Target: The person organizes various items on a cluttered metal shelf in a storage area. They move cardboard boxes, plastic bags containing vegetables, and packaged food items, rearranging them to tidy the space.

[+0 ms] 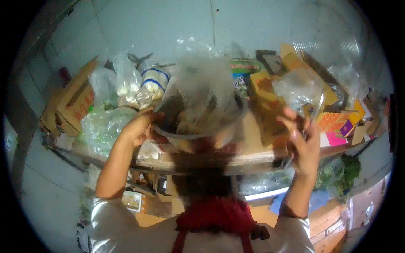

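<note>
My left hand (137,128) is raised to a wooden shelf (253,157) and grips the left rim of a clear round plastic tub (198,130). A crumpled clear bag (202,88) with dark contents stands in the tub; it is blurred. My right hand (303,145) is up at the right, fingers curled on the lower edge of a clear plastic pack (301,90) that leans against yellow cardboard boxes (268,103). Both forearms come up from the lower edge in shiny white sleeves.
Brown cardboard boxes (74,103) sit at the shelf's left end beside clear bags of white and green goods (126,86). Pink and orange packets (337,135) lie at the right. Leafy greens (344,173) hang below the shelf. A pale wall stands behind.
</note>
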The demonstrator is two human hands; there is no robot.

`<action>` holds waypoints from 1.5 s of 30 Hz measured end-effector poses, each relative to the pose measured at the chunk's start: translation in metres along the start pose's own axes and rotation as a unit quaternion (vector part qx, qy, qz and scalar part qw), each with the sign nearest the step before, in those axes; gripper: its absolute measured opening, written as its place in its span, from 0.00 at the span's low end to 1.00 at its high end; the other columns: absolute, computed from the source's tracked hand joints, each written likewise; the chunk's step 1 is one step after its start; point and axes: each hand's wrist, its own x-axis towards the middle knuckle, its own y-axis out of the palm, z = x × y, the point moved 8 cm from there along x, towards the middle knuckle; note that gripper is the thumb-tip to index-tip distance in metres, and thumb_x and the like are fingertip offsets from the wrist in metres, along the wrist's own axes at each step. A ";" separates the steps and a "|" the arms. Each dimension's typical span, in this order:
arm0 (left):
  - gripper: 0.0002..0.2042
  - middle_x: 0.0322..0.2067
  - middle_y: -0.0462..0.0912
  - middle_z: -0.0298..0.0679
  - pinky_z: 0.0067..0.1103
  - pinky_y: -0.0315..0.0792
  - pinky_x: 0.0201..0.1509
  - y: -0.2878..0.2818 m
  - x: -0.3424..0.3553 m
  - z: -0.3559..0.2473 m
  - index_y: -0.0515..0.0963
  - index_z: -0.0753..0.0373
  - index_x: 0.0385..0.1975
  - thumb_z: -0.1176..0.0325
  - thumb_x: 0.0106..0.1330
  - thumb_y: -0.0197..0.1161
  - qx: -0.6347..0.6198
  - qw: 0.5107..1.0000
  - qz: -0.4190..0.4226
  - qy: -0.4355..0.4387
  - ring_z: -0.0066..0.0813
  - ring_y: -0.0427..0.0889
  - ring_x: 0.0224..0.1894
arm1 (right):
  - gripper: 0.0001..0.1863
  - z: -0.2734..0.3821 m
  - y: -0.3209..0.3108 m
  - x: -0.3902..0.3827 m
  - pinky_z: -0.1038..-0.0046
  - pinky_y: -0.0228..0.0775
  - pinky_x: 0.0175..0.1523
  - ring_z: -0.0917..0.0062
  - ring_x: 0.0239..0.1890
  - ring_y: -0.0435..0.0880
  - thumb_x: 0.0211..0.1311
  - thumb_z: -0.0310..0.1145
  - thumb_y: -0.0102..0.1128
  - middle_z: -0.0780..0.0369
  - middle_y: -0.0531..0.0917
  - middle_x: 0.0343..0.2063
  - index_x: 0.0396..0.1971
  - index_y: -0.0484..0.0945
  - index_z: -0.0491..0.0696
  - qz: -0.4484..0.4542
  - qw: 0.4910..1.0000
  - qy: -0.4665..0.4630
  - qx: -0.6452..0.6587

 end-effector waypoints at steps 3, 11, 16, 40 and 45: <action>0.26 0.54 0.75 0.48 0.48 0.86 0.40 -0.012 0.002 0.002 0.64 0.66 0.63 0.73 0.63 0.59 0.022 0.998 -0.051 -0.020 0.51 0.81 0.50 | 0.28 -0.019 -0.039 -0.042 0.84 0.75 0.29 0.66 0.50 0.86 0.58 0.34 0.73 0.51 0.78 0.57 0.53 0.65 0.45 -0.013 0.999 0.037 0.021; 0.19 0.53 0.65 0.48 0.58 0.84 0.36 -0.009 0.025 0.019 0.67 0.66 0.53 0.69 0.63 0.58 -0.065 0.984 -0.163 -0.022 0.53 0.79 0.40 | 0.27 -0.064 -0.132 -0.113 0.80 0.75 0.30 0.64 0.44 0.86 0.54 0.32 0.76 0.50 0.80 0.52 0.38 0.60 0.53 -0.065 0.987 0.115 0.091; 0.14 0.48 0.69 0.55 0.55 0.86 0.38 0.057 0.121 -0.034 0.66 0.68 0.45 0.68 0.65 0.56 -0.108 0.986 -0.127 0.015 0.59 0.82 0.38 | 0.28 -0.067 -0.149 -0.122 0.68 0.78 0.46 0.62 0.45 0.86 0.54 0.34 0.78 0.50 0.80 0.52 0.37 0.59 0.53 -0.038 0.989 0.109 0.089; 0.23 0.47 0.84 0.57 0.43 0.75 0.59 0.192 0.417 -0.070 0.84 0.66 0.46 0.51 0.64 0.60 0.748 0.516 -0.127 0.397 0.56 0.82 0.52 | 0.23 -0.026 -0.126 -0.194 0.83 0.70 0.18 0.82 0.27 0.75 0.58 0.33 0.74 0.52 0.78 0.47 0.41 0.64 0.51 -0.090 0.984 0.153 -0.011; 0.20 0.41 0.84 0.53 0.41 0.77 0.53 0.224 0.292 -0.106 0.83 0.65 0.38 0.52 0.61 0.63 0.555 0.688 0.116 0.453 0.56 0.82 0.45 | 0.21 -0.035 -0.083 -0.138 0.76 0.73 0.23 0.74 0.26 0.78 0.61 0.32 0.71 0.51 0.79 0.41 0.40 0.63 0.49 -0.064 0.978 0.104 0.168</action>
